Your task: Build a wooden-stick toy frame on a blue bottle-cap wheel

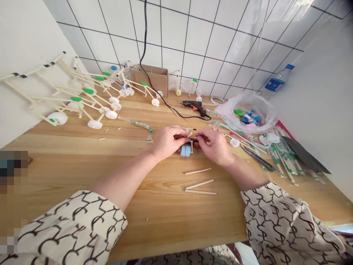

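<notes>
Both hands meet over a small stick model at the middle of the table. My left hand [168,144] is closed in a pinch at the model, with a short pale wooden stick [189,135] at its fingertips. My right hand [217,146] has thumb and forefinger pressed together at the model's right side; what they hold is hidden. Light blue bottle caps [185,151] sit at the model's lower left, below my left fingertips. A dark and red part [195,142] shows between the hands. Closer to me lie three loose sticks [199,184].
Finished stick tricycles [95,99] with white cap wheels crowd the left back. A black glue gun [194,107] lies behind the hands, its cord running up the wall. To the right are a bag of caps [248,114], scissors [258,158], wrapped sticks [285,156] and a bottle [278,81].
</notes>
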`<state>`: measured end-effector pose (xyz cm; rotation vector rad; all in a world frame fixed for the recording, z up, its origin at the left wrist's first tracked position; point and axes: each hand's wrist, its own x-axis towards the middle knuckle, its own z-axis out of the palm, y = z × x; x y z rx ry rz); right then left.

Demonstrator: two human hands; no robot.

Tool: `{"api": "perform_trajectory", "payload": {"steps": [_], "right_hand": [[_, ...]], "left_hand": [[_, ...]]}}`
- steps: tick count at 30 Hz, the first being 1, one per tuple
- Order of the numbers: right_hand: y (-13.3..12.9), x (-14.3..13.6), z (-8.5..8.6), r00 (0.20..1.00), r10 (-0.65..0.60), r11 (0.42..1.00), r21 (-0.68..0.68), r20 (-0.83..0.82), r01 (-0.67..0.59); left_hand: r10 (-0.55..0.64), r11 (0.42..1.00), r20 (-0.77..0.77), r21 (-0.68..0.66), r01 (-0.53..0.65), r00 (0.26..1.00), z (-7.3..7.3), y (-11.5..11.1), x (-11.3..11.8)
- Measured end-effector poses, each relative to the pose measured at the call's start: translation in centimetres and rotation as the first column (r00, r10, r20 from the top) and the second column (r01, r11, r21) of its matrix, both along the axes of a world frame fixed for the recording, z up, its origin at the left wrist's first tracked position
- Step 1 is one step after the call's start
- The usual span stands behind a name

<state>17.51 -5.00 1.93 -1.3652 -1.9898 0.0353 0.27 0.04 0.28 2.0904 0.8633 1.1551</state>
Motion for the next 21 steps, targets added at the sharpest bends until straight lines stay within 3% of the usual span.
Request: {"api": "perform_trajectory", "payload": {"steps": [21], "right_hand": [[0.03, 0.04, -0.25, 1.0, 0.005, 0.999, -0.042, -0.009, -0.005]], "left_hand": [[-0.003, 1.0, -0.018, 0.002, 0.003, 1.0, 0.1, -0.1, -0.09]]}}
